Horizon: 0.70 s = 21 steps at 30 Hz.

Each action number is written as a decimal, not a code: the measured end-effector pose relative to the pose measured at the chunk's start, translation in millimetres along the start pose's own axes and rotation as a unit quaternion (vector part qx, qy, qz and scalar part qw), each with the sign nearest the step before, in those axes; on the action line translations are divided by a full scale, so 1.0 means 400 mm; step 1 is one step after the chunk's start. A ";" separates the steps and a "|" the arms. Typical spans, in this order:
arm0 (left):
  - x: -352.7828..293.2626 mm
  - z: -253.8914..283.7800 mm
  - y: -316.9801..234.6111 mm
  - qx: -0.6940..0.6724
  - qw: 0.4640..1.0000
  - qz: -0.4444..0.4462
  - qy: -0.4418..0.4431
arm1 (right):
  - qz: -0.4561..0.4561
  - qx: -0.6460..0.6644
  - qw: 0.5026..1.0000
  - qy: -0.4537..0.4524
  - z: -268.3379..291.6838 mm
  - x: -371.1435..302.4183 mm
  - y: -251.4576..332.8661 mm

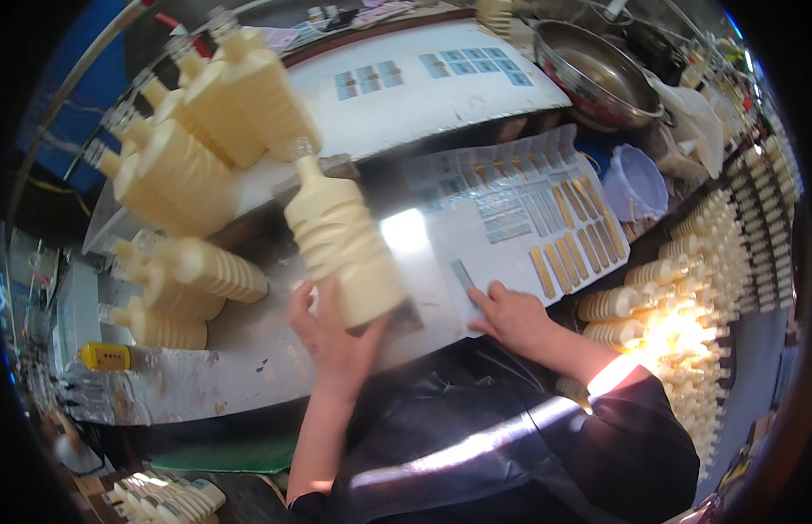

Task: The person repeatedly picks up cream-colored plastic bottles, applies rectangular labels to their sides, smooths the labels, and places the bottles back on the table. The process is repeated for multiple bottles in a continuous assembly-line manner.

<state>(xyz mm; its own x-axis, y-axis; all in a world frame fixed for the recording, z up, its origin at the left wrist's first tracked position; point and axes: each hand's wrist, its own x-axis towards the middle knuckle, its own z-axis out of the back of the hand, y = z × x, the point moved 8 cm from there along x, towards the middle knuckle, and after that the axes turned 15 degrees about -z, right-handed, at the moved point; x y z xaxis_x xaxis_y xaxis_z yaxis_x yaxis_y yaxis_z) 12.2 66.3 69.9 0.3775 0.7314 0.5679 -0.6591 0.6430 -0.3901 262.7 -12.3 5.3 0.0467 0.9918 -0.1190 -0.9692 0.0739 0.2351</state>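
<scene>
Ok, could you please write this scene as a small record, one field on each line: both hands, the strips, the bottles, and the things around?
Left hand: the left hand touches the lower end of a cream bottle
Right hand: the right hand has its fingertips at one grey strip; firm grip or not, cannot tell
Strips: gold strips in two rows, at the right
Other bottles: a group at the left; many more at the far right
Around: yellow box, purple basin, metal pan

No lettering can be read anywhere here.
</scene>
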 end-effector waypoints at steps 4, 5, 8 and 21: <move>-0.012 -0.025 0.048 -0.079 0.995 -0.031 -0.046 | 0.031 -0.046 0.998 -0.005 0.004 -0.070 0.009; -0.009 -0.019 0.050 -0.106 0.992 -0.019 -0.058 | 0.051 -0.057 0.997 -0.014 -0.004 -0.083 -0.002; -0.018 -0.016 0.059 -0.128 0.988 -0.049 -0.073 | 0.090 -0.038 0.995 -0.022 -0.003 -0.091 -0.026; 0.063 -0.045 0.140 -0.291 0.936 0.171 -0.098 | -0.015 0.425 0.898 0.114 0.311 0.383 0.196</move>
<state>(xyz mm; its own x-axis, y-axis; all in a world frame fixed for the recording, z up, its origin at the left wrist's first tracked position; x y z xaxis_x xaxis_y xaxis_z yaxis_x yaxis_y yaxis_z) -3.5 124.7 49.5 0.0451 0.8986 0.4365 -0.2326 0.4344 -0.8702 224.0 158.3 125.5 -0.0754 0.9479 -0.3096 -0.4293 0.2494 0.8681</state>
